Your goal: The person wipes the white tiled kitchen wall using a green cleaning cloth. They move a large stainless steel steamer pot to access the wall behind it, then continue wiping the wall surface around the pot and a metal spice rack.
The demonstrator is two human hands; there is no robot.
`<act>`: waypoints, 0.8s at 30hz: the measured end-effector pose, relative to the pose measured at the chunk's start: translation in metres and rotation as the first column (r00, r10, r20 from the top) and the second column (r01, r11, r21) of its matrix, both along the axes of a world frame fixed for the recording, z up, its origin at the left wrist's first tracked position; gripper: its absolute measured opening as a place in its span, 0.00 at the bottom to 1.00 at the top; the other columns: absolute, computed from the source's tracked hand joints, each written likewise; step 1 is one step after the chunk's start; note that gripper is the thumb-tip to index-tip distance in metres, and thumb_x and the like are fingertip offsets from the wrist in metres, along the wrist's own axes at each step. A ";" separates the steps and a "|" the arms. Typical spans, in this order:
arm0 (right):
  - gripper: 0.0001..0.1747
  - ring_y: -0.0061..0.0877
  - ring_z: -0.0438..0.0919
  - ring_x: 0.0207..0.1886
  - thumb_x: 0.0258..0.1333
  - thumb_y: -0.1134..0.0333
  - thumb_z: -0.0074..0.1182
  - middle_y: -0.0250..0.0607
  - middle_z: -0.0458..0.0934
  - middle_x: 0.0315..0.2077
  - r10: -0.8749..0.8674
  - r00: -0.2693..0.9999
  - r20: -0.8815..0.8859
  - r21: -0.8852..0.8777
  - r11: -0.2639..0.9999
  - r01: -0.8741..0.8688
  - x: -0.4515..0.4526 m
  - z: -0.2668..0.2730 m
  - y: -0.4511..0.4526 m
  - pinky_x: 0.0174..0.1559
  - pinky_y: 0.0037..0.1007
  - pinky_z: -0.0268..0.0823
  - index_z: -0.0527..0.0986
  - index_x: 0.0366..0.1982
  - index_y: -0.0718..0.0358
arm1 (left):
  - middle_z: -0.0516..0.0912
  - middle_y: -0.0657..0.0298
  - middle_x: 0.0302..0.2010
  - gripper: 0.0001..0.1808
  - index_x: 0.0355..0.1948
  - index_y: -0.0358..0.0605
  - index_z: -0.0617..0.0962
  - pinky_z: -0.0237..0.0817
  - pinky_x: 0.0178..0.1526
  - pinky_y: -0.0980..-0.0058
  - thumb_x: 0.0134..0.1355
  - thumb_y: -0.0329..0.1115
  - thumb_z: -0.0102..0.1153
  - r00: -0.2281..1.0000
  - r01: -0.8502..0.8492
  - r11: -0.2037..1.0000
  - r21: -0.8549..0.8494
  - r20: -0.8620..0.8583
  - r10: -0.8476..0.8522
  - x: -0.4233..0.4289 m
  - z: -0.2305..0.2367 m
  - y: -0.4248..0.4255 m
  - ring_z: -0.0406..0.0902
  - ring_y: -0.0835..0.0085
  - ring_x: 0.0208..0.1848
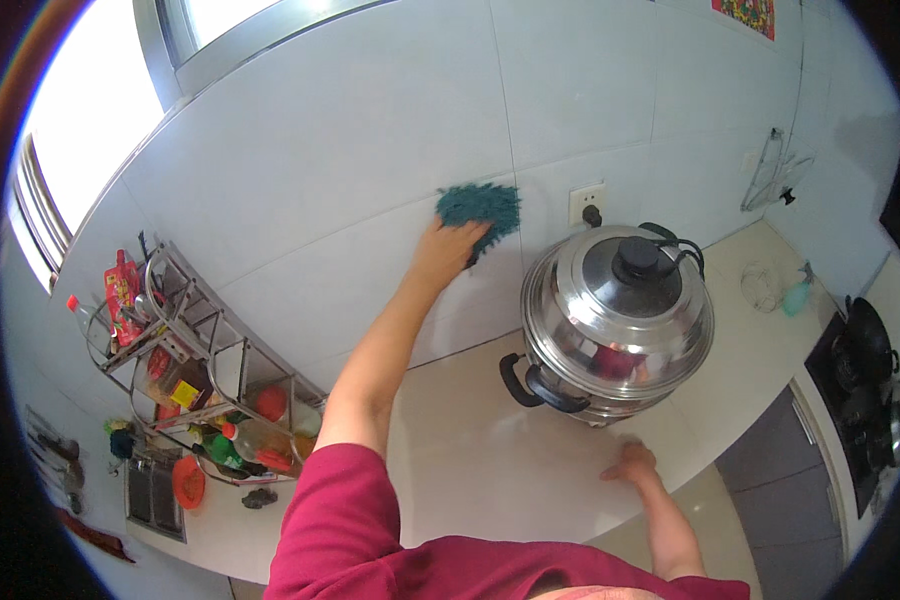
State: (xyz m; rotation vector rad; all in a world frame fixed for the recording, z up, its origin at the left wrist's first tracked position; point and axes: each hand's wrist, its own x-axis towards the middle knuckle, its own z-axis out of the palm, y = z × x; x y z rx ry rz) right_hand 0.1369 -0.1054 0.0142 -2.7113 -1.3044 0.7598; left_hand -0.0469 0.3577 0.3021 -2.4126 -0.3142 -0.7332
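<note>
My left hand (450,251) presses a dark teal shaggy cloth (484,206) flat against the white wall tiles (390,150). The cloth hides part of the fingers. Below and to the right of it, a large stainless steel steamer pot (615,315) with a domed lid, a black knob and black side handles stands on the pale countertop (457,450). My right hand (632,461) rests on the counter in front of the pot, thumb spread and nothing visible in it. Its fingertips look blurred.
A wall socket (586,201) with a black plug sits behind the pot. At left, a metal rack (217,397) carries bottles and packets; beyond lie an orange bowl (188,482) and a sink (155,487). Pans stand around a black stove (844,416) at right.
</note>
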 end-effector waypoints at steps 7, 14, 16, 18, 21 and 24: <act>0.55 0.42 0.77 0.61 0.26 0.36 0.77 0.53 0.79 0.55 0.087 0.996 0.036 -0.066 0.994 -0.084 0.004 -0.009 0.003 0.59 0.40 0.72 0.77 0.55 0.66 | 0.84 0.68 0.49 0.21 0.60 0.57 0.77 0.69 0.51 0.55 0.65 0.42 0.57 0.856 -0.488 0.872 -0.044 0.173 0.488 -0.120 0.011 0.010 0.80 0.66 0.49; 0.53 0.44 0.79 0.57 0.25 0.40 0.79 0.53 0.81 0.52 0.039 0.999 -0.010 -0.114 0.993 -0.040 0.001 -0.002 0.005 0.57 0.40 0.73 0.78 0.53 0.66 | 0.67 0.39 0.64 0.27 0.64 0.35 0.66 0.52 0.67 0.41 0.70 0.40 0.53 0.346 -0.691 0.641 -0.332 0.627 0.698 -0.195 -0.014 0.041 0.58 0.38 0.71; 0.51 0.45 0.80 0.55 0.24 0.40 0.79 0.54 0.82 0.50 0.026 1.000 -0.015 -0.114 0.993 -0.027 0.006 -0.005 0.004 0.56 0.40 0.73 0.79 0.50 0.67 | 0.63 0.31 0.65 0.30 0.64 0.27 0.63 0.47 0.70 0.40 0.67 0.34 0.53 0.242 -0.577 0.674 -0.461 0.692 0.680 -0.189 -0.032 0.041 0.54 0.35 0.72; 0.49 0.46 0.81 0.53 0.23 0.41 0.79 0.54 0.82 0.48 0.048 0.999 0.025 -0.101 0.994 -0.045 0.008 -0.012 0.001 0.55 0.40 0.74 0.79 0.46 0.68 | 0.60 0.30 0.67 0.31 0.65 0.24 0.61 0.45 0.72 0.38 0.66 0.31 0.52 0.168 -0.448 0.645 -0.619 0.651 0.740 -0.179 -0.060 0.038 0.51 0.32 0.73; 0.47 0.47 0.82 0.50 0.23 0.41 0.79 0.56 0.83 0.46 0.086 0.995 0.057 -0.036 0.996 -0.084 0.008 -0.013 0.003 0.53 0.42 0.74 0.80 0.43 0.70 | 0.58 0.27 0.67 0.34 0.65 0.19 0.58 0.43 0.73 0.39 0.61 0.25 0.51 0.028 -0.332 0.559 -0.760 0.584 0.811 -0.171 -0.123 0.039 0.48 0.29 0.73; 0.46 0.47 0.82 0.49 0.23 0.41 0.79 0.57 0.83 0.44 0.094 0.996 0.008 -0.018 0.995 -0.094 0.010 -0.013 0.011 0.52 0.43 0.74 0.80 0.42 0.71 | 0.58 0.26 0.65 0.38 0.66 0.16 0.56 0.43 0.73 0.41 0.55 0.21 0.50 -0.066 -0.265 0.584 -0.767 0.619 0.783 -0.181 -0.148 0.048 0.49 0.29 0.72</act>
